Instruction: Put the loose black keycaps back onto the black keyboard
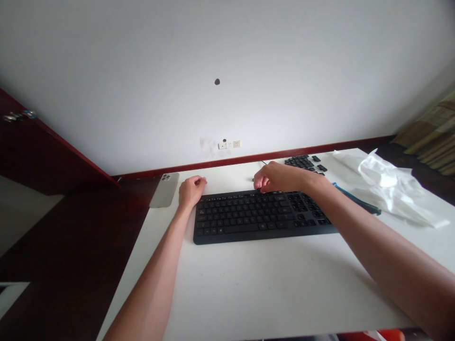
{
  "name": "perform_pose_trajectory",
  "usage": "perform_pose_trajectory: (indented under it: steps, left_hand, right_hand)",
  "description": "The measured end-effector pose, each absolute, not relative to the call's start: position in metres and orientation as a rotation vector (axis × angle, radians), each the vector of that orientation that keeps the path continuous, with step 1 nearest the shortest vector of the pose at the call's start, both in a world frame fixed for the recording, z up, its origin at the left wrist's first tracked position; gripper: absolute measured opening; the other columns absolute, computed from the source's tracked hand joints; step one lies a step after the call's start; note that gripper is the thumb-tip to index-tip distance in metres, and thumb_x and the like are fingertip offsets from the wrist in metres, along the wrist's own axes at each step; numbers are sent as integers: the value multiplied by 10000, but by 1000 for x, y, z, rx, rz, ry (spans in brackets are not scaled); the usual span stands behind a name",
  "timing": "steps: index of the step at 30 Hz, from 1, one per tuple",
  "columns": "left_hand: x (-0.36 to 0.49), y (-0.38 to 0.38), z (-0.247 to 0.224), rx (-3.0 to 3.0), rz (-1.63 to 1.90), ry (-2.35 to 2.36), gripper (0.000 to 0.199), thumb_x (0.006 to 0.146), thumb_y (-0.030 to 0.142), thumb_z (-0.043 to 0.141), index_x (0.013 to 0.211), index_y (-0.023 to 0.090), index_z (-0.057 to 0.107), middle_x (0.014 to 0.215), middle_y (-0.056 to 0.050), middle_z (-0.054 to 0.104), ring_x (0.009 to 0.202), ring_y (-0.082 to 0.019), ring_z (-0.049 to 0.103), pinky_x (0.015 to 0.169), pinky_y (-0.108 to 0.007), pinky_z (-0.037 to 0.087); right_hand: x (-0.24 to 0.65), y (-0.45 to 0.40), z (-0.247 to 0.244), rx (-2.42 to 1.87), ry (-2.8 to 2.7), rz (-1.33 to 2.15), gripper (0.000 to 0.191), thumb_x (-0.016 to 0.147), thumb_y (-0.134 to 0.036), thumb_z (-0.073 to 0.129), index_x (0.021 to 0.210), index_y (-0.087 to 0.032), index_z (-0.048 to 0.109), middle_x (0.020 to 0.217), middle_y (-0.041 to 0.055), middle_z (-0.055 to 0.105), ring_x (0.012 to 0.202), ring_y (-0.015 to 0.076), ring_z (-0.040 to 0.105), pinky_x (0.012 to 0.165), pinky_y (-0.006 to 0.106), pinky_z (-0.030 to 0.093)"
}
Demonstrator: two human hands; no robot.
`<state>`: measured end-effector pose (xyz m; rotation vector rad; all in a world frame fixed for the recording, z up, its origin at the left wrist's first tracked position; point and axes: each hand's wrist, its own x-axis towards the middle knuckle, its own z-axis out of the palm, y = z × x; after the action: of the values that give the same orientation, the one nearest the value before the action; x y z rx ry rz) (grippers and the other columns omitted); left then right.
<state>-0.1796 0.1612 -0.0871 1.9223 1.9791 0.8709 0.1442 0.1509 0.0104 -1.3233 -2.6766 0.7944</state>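
Note:
A black keyboard [245, 215] lies on the white table, with bare key sockets showing in its right part. My left hand [192, 192] rests by the keyboard's top left corner, its fingers curled in and nothing seen in them. At the keyboard's top edge, right of its middle, my right hand [270, 177] has its fingers pinched together and pointing down. Something small and dark is at those fingertips, too small to make out. My right forearm covers part of the number pad. Loose black keycaps [300, 162] lie in a group behind my right arm.
A pale phone [165, 190] lies face down left of my left hand. On the right are a blue tool-like strip [357, 199] and a crumpled white plastic bag [387, 182]. The table [256, 284] stands near a wall with sockets [229, 145]; a dark red door [42, 142] is at left.

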Motion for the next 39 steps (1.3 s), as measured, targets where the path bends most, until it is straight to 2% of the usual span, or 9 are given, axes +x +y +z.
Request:
perform_pose_trajectory:
  steps: [5, 12, 18, 28, 33, 39]
  left_hand:
    - [-180, 162, -89, 1932, 874, 1984, 313, 923, 437, 535, 784, 255, 749, 784, -16, 742, 742, -193, 637, 643, -275, 358]
    - [-180, 163, -90, 1923, 888, 1985, 295, 912, 415, 550, 763, 256, 748, 767, -7, 737, 741, -188, 641, 644, -275, 368]
    - [-179, 162, -88, 1919, 887, 1985, 299, 915, 409, 544, 765, 255, 751, 763, -7, 738, 737, -188, 640, 647, -275, 373]
    - [-179, 163, -89, 1931, 889, 1982, 300, 916, 410, 545, 765, 253, 752, 776, -8, 743, 747, -189, 646, 652, -275, 374]
    - [-179, 163, -88, 1935, 868, 1994, 306, 921, 413, 537, 770, 250, 747, 793, -16, 748, 764, -193, 648, 659, -275, 374]
    - [-179, 162, -89, 1936, 872, 1989, 305, 922, 409, 535, 773, 251, 749, 786, -17, 745, 764, -195, 647, 661, -277, 376]
  right_hand:
    - [140, 150, 6, -1353, -2696, 816, 162, 785, -181, 684, 909, -235, 774, 951, 18, 793, 900, 216, 732, 754, 290, 540]
    - [139, 155, -6, -1375, -2698, 795, 83, 780, -203, 735, 854, -237, 748, 883, 11, 785, 880, 217, 718, 706, 290, 514]
    - [138, 154, -7, -1362, -2716, 728, 63, 799, -236, 743, 855, -245, 769, 913, 26, 786, 916, 235, 710, 714, 305, 513]
    - [138, 154, -11, -1371, -2717, 732, 123, 800, -186, 707, 876, -252, 778, 881, 14, 785, 838, 212, 718, 678, 287, 513]
    - [138, 156, -11, -1312, -2723, 759, 103, 777, -187, 725, 827, -259, 779, 824, 2, 775, 799, 200, 712, 677, 287, 507]
    - [140, 160, -13, -1294, -2742, 741, 87, 787, -254, 742, 863, -264, 781, 871, 18, 783, 875, 227, 710, 697, 297, 511]
